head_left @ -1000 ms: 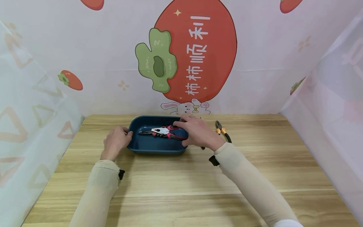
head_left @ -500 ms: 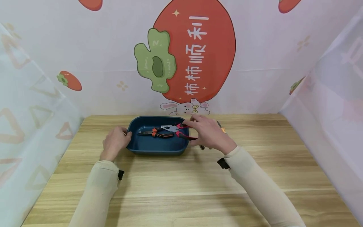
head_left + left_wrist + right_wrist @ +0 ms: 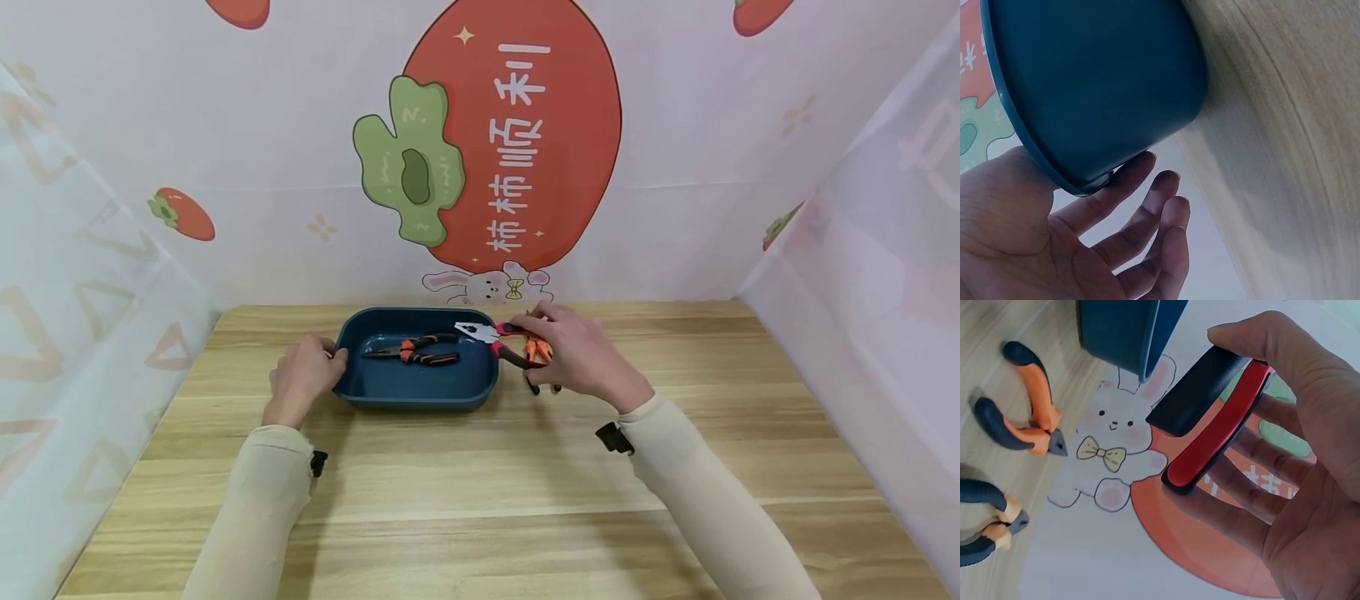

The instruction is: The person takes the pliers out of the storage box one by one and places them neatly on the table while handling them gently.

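A dark blue plastic bin (image 3: pixel 420 396) stands at the back of the table. My left hand (image 3: pixel 306 375) pinches its left rim; in the left wrist view the thumb is over the rim and the fingers are outside the wall (image 3: pixel 1104 94). Inside lie long-nose pliers (image 3: pixel 420 358) with black-and-orange handles, spread apart. My right hand (image 3: pixel 581 354) holds combination pliers (image 3: pixel 480 333) by their red-and-black handles (image 3: pixel 1219 428), between thumb and fingers. The pale head of these pliers is above the bin's right end, pointing left.
Orange-and-black pliers (image 3: pixel 1035 419) lie on the table just right of the bin, partly behind my right hand in the head view. Beside them are pliers with yellow-orange and black handles (image 3: pixel 999 534). A printed cloth wall (image 3: pixel 675 233) rises behind the wooden table (image 3: pixel 465 483).
My right hand has lifted the combination pliers off the long-nose pliers and carried them right, toward the bin's right rim. My left hand stays on the left rim.
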The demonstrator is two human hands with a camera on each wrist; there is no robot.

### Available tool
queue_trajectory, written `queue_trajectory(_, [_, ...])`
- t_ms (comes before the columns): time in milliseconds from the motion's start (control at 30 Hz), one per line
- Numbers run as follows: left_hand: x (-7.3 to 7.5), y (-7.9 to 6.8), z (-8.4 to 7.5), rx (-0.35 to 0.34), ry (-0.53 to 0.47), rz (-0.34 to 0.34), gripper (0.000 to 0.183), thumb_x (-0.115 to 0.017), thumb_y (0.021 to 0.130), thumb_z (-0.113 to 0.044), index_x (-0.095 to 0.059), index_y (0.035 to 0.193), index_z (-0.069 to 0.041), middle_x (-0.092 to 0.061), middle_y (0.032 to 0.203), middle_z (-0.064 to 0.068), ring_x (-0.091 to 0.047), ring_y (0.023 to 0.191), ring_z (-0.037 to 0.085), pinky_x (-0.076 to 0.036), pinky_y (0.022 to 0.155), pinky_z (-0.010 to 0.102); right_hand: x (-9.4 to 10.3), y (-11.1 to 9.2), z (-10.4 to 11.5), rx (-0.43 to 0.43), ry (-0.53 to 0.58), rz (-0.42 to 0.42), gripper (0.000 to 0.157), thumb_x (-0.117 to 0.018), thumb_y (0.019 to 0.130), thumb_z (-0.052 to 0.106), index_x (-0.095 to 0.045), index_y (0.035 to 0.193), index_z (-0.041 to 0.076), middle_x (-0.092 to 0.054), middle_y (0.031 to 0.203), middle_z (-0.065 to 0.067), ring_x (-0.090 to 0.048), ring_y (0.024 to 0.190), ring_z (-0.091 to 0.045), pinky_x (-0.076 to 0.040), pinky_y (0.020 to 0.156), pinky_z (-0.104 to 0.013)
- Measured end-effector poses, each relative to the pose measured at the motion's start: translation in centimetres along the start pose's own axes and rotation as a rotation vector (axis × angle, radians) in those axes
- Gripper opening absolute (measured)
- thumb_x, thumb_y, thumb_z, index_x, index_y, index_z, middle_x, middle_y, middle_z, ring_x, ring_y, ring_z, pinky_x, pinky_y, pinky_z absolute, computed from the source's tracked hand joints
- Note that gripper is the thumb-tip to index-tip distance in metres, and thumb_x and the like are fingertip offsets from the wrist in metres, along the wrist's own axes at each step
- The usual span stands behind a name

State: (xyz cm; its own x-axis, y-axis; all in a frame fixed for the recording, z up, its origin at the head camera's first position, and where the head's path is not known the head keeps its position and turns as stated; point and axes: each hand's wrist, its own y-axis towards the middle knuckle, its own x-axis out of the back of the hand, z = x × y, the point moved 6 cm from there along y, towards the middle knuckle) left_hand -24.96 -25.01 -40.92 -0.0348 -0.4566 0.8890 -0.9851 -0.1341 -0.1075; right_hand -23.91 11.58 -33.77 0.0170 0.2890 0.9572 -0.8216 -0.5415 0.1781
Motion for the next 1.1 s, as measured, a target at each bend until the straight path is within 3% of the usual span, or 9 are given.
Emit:
queue_trajectory(267, [0.1, 0.0, 0.1, 0.013, -0.014, 0.007, 0.037, -0.051, 0.103, -0.033, -0.070, 0.116, -0.003, -0.066, 0.093, 0.016, -0.059, 0.076, 0.033, -0.042, 0.065, 0.046, 0.5, -0.9, -1.6, -0.027, 0.005, -0.054, 0.067, -0.091, 0.073, 0.028, -0.066, 0.134, 0.019, -0.060, 0.112, -0.004, -0.057, 0.092, -0.021, -0.051, 0.071, -0.041])
queue_trajectory(467, [0.2, -0.2, 0.1, 0.015, -0.015, -0.006, 0.032, -0.052, 0.103, -0.031, -0.071, 0.099, -0.005, -0.062, 0.080, 0.010, -0.056, 0.070, 0.029, -0.038, 0.062, 0.042, 0.8, -1.7, -2.9, -0.043, -0.003, -0.091, 0.066, -0.092, 0.072, 0.032, -0.067, 0.131, 0.018, -0.061, 0.109, -0.004, -0.059, 0.086, -0.020, -0.051, 0.067, -0.038])
queue_trajectory(667, [0.3, -0.4, -0.1, 0.003, -0.014, -0.022, 0.039, -0.052, 0.102, -0.030, -0.053, 0.067, -0.013, -0.049, 0.061, 0.003, -0.048, 0.057, 0.024, -0.031, 0.057, 0.038, 1.0, -2.5, -4.2, -0.083, 0.005, -0.099, 0.066, -0.090, 0.073, 0.028, -0.066, 0.133, 0.015, -0.059, 0.107, -0.005, -0.059, 0.082, -0.021, -0.050, 0.064, -0.039])
queue_trajectory(867, [0.4, -0.5, -0.2, -0.001, -0.020, -0.033, 0.046, -0.052, 0.102, -0.028, -0.039, 0.059, -0.017, -0.037, 0.054, -0.001, -0.040, 0.051, 0.021, -0.027, 0.053, 0.036, 1.1, -3.3, -5.9, -0.147, -0.014, -0.101, 0.067, -0.086, 0.074, 0.027, -0.064, 0.135, 0.012, -0.058, 0.109, -0.007, -0.058, 0.078, -0.022, -0.047, 0.061, -0.042])
queue_trajectory(1100, [0.3, -0.4, -0.3, 0.007, -0.020, -0.030, 0.048, -0.053, 0.101, -0.028, -0.038, 0.057, -0.016, -0.034, 0.052, -0.002, -0.038, 0.048, 0.019, -0.027, 0.049, 0.034, 1.2, -4.1, -7.7, -0.200, -0.017, -0.102, 0.067, -0.087, 0.075, 0.028, -0.063, 0.136, 0.010, -0.057, 0.105, -0.009, -0.053, 0.074, -0.023, -0.041, 0.058, -0.040])
